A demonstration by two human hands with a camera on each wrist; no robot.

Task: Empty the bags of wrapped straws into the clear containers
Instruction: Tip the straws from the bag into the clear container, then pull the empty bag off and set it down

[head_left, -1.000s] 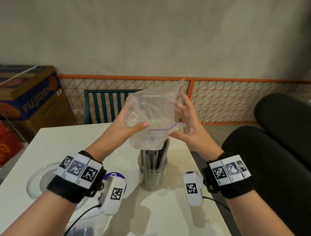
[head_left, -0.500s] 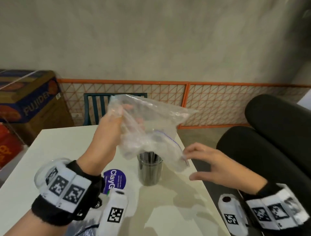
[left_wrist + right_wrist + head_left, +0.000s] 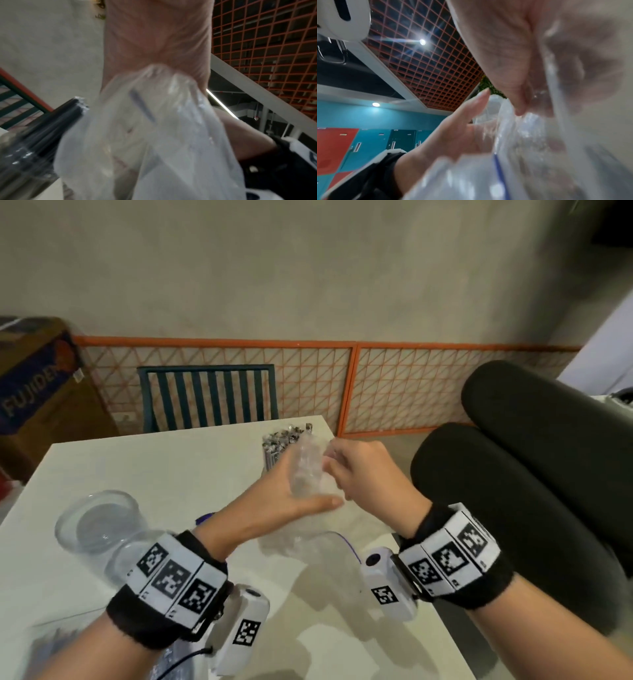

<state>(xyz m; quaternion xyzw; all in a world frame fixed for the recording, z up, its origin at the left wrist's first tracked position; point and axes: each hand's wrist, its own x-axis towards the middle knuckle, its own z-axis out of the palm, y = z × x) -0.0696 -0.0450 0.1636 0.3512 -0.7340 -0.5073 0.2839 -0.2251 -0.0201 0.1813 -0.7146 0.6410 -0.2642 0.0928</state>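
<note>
A white table (image 3: pixel 144 474), smooth and matte, carries everything. All places here are given from the straw-filled container (image 3: pixel 274 460) standing near the table's far right edge: a clear round tub packed upright with dark straws (image 3: pixel 286 436) in glossy wrappers, their crimped tops showing.

Just in front of that container, held above the table, is the emptied bag (image 3: pixel 306 474), thin crinkly clear plastic with a purple zip line. Both hands hold it, apparently crumpling or folding it now its load is out. The left hand (image 3: pixel 291 498) lies palm-up beneath it, fingers mostly straight, cradling rather than squeezing. The right hand (image 3: pixel 356 470) has its fingers curled, pinching the plastic from the right.

Well to the left of the filled container and nearer the person sits a second container (image 3: pixel 99 522), clear, round, empty, likely waiting for the next bag.
</note>
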